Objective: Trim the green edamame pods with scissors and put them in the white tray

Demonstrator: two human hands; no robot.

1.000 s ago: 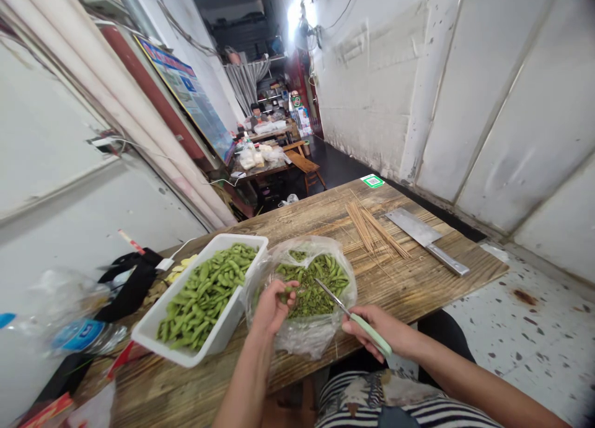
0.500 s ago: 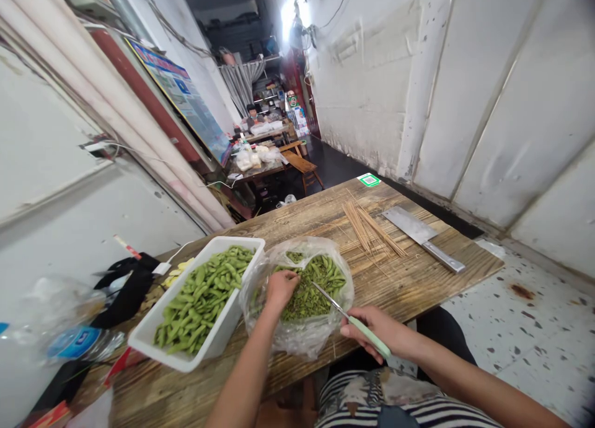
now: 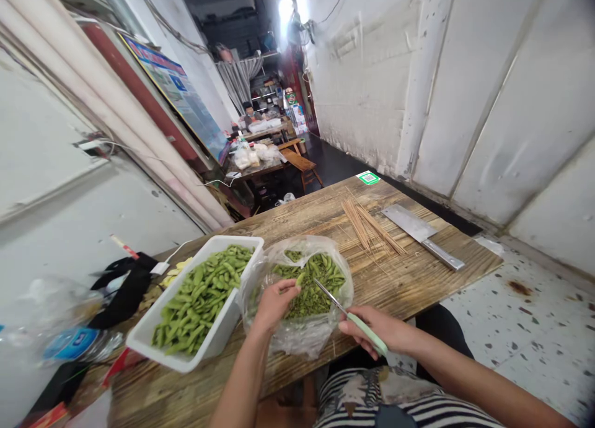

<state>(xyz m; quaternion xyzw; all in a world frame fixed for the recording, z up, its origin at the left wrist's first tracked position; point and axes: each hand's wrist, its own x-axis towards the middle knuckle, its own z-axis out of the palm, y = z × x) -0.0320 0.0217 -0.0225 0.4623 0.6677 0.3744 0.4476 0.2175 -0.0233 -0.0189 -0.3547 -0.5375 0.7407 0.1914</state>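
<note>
My left hand (image 3: 277, 301) is over the clear plastic bag (image 3: 304, 344), its fingers pinching a green edamame pod (image 3: 300, 280). Inside the opened bag lie more pods and many small trimmed bits (image 3: 309, 301). My right hand (image 3: 369, 329) grips scissors (image 3: 365, 330) with pale green handles, their metal blades pointing up and left over the bag, close to the pod but apart from it. To the left of the bag, a white plastic tub (image 3: 190, 361) holds a heap of edamame pods (image 3: 204, 298).
Thin wooden skewers (image 3: 367, 227) and a cleaver (image 3: 421, 233) lie on the wooden table (image 3: 325, 220) to the right. A green QR-code card (image 3: 369, 178) is at its far edge. A plastic bottle (image 3: 77, 343) is at left. Farther back, a person (image 3: 251, 113) sits behind another table.
My left hand has lifted slightly and shifted right, and a pod now shows at its fingertips. My right hand and the scissors have hardly moved.
</note>
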